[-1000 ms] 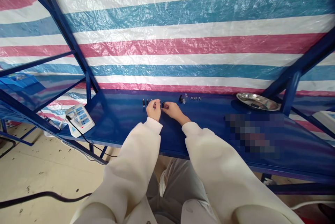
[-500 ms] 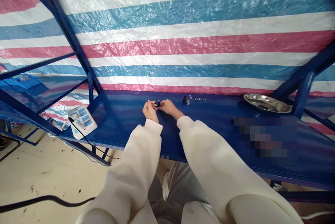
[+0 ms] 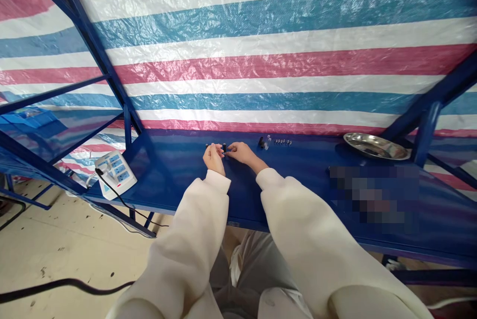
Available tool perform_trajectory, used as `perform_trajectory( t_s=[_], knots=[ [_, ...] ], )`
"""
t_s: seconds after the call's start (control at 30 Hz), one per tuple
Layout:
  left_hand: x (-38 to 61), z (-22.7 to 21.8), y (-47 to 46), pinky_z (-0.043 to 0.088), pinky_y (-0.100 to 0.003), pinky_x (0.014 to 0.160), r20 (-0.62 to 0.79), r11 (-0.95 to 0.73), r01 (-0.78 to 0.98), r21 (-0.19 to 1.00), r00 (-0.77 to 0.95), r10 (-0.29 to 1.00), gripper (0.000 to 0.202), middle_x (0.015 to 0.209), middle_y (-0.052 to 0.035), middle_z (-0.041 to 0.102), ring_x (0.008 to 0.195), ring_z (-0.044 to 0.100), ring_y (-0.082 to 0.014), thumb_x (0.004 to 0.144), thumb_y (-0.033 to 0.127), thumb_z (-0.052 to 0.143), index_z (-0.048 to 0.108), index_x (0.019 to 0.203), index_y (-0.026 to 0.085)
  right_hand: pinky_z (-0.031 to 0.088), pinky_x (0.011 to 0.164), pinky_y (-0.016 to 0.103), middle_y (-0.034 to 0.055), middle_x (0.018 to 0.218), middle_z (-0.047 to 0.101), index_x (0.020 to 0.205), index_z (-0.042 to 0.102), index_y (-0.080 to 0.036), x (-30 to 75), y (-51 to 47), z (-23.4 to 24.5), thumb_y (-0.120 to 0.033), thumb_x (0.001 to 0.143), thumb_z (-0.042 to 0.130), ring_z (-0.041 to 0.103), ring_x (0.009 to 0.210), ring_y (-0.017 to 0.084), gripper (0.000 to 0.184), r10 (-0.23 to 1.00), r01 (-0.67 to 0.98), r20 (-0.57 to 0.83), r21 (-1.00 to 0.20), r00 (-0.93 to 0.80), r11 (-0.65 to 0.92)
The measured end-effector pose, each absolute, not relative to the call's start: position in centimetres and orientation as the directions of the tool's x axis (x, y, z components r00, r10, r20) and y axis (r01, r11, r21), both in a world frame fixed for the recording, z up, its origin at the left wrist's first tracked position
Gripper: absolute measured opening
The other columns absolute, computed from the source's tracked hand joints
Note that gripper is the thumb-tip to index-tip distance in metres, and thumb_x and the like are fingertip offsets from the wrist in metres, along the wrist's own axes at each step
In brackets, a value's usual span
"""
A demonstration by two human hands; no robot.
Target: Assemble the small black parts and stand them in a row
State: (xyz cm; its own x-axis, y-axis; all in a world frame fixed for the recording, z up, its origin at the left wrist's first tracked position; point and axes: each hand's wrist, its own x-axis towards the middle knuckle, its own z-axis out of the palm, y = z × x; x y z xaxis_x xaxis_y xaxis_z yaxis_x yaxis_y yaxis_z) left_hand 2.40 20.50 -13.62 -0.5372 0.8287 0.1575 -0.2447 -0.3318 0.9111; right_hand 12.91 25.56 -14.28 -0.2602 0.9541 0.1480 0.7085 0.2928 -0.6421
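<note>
Close together over the blue bench (image 3: 171,175), my two hands meet at a small black part (image 3: 224,148). My left hand (image 3: 213,158) is closed, its fingertips at the left side of that part. From the right, my right hand (image 3: 244,154) pinches the same part between thumb and fingers. The part's exact kind is too small to tell. A tiny dark end shows just left of my left fingers. To the right lie a small black piece (image 3: 261,142), small clear pieces (image 3: 269,138) and a row of several small shiny metal pieces (image 3: 282,142).
An oval metal tray (image 3: 376,153) rests at the back right. In front of it is a pixelated patch (image 3: 372,197) whose content is hidden. A white power strip (image 3: 118,176) with a black cord sits at the left end. Striped sheeting (image 3: 261,68) hangs behind the bench.
My right forearm has shifted slightly to the right and the fingers look a little straighter at the black part. My left hand has hardly moved. The view has moved slightly.
</note>
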Motion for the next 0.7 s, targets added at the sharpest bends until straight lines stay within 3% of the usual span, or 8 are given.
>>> perform_trajectory(
  t_s=[0.17,0.23,0.33,0.4,0.47,0.57,0.7],
  knots=[
    [3.0,-13.8,19.9,0.039,-0.021,0.048,0.344,-0.392,-0.041,0.919,-0.403,0.848,0.039,0.054,0.0005,0.051,0.046,0.046,-0.0069,0.082,0.047,0.043,0.057,0.064,0.015,0.044,0.068,0.026,0.0066,0.080,0.069,0.078,0.068,-0.017,17.0,24.6,-13.5,-0.028,0.075,0.054,0.062,0.076,0.017,0.018,0.959,0.764,0.282,-0.618,-0.004,0.185],
    [3.5,-13.9,19.4,0.044,-0.023,0.055,0.463,-0.441,0.140,0.886,-0.243,0.853,0.036,0.057,-0.0010,0.054,0.053,0.050,-0.0092,0.085,0.042,0.041,0.059,0.065,0.017,0.044,0.068,0.028,0.0083,0.076,0.068,0.074,0.068,-0.018,19.0,24.5,-13.4,-0.027,0.073,0.054,0.063,0.076,0.020,0.017,0.965,0.826,0.230,-0.563,0.128,0.024],
    [4.5,-14.2,18.6,0.047,-0.028,0.072,0.551,-0.542,0.429,0.723,0.116,0.826,0.026,0.070,-0.0034,0.063,0.068,0.056,-0.0134,0.085,0.029,0.042,0.063,0.073,0.018,0.044,0.068,0.030,0.0132,0.080,0.068,0.073,0.069,-0.016,21.5,24.5,-13.7,-0.023,0.068,0.059,0.064,0.080,0.024,0.014,0.958,0.842,0.110,-0.511,0.264,-0.174],
    [5.2,-14.2,18.3,0.046,-0.032,0.081,0.489,-0.566,0.575,0.591,0.302,0.818,0.020,0.083,-0.0049,0.066,0.080,0.057,-0.0165,0.083,0.023,0.046,0.064,0.088,0.018,0.044,0.069,0.031,0.0148,0.087,0.068,0.080,0.070,-0.016,22.4,24.5,-14.3,-0.027,0.069,0.060,0.063,0.085,0.026,0.018,0.937,0.822,0.075,-0.508,0.340,-0.257],
    [6.0,-14.1,18.3,0.044,-0.036,0.086,0.377,-0.530,0.694,0.487,0.380,0.845,0.028,0.097,-0.0074,0.064,0.092,0.055,-0.0203,0.081,0.022,0.048,0.059,0.107,0.017,0.043,0.071,0.033,0.0151,0.093,0.068,0.089,0.069,-0.016,22.7,24.6,-14.9,-0.032,0.070,0.060,0.062,0.090,0.027,0.026,0.922,0.810,0.087,-0.513,0.378,-0.284],
    [7.2,-13.7,18.8,0.042,-0.041,0.088,0.244,-0.460,0.814,0.355,0.394,0.886,0.042,0.115,-0.0110,0.057,0.106,0.049,-0.0252,0.082,0.025,0.046,0.047,0.124,0.016,0.042,0.076,0.035,0.0139,0.097,0.067,0.095,0.068,-0.017,22.6,24.7,-15.8,-0.037,0.073,0.059,0.061,0.094,0.027,0.031,0.918,0.816,0.121,-0.513,0.378,-0.268],
    [9.0,-13.3,20.0,0.039,-0.043,0.088,0.193,-0.427,0.868,0.254,0.387,0.902,0.044,0.119,-0.0127,0.053,0.110,0.045,-0.0262,0.084,0.021,0.040,0.042,0.128,0.016,0.042,0.077,0.035,0.0119,0.093,0.068,0.093,0.067,-0.019,22.5,25.3,-16.8,-0.037,0.073,0.058,0.061,0.092,0.025,0.029,0.911,0.814,0.153,-0.522,0.384,-0.256]
  ],
)
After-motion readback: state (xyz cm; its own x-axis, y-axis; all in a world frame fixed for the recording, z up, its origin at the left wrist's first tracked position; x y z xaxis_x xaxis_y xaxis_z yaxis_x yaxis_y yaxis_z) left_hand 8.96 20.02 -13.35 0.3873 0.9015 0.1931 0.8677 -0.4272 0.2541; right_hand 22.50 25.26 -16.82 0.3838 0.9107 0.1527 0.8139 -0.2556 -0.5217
